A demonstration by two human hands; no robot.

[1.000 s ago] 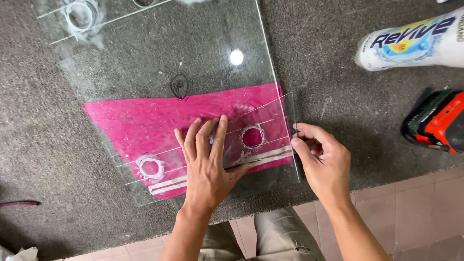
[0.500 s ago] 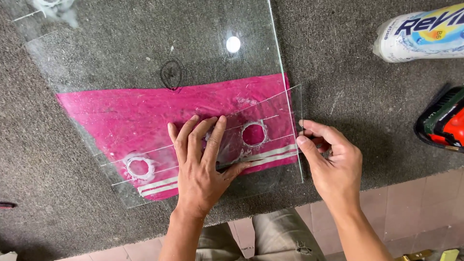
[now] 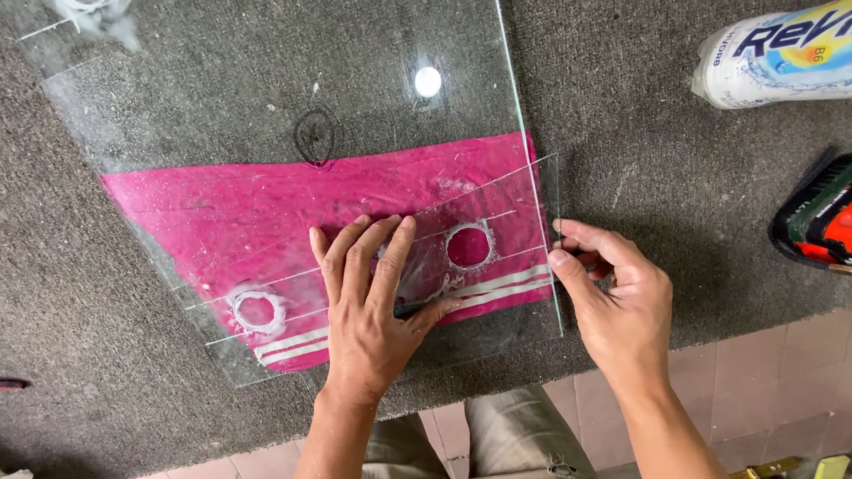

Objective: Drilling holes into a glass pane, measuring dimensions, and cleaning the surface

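Since half a second ago the view has drifted a little: the glass and both hands sit slightly lower and further right, while the white bottle (image 3: 781, 55) has slid toward the top right corner. The hands themselves hold the same pose.

I see my left hand (image 3: 373, 306) lying flat, fingers spread, palm pressing down on a narrow glass strip (image 3: 373, 275) that rests on top of a large glass sheet (image 3: 266, 115). That open, weighted hand seems placed to pin the strip so it cannot slide. My right hand (image 3: 612, 302) is curled at the right end of the strip, thumb and fingertips pinched at its edge just where it overhangs the right edge of the big sheet; I judge it steadies or aligns that end, though I cannot tell whether something small is also held inside the fingers.

Two drilled holes ringed with white residue show through the glass, one (image 3: 468, 246) between my hands and another (image 3: 256, 310) toward the near left. A pink cloth (image 3: 266, 208) lies under the sheet, probably as padding, and all of it rests on a grey carpeted bench (image 3: 106, 390) whose near edge meets tiled floor (image 3: 754, 381). A black oval mark (image 3: 317, 135) sits mid-sheet. A red and black power tool (image 3: 821, 222) lies at the bench's right edge, well apart.
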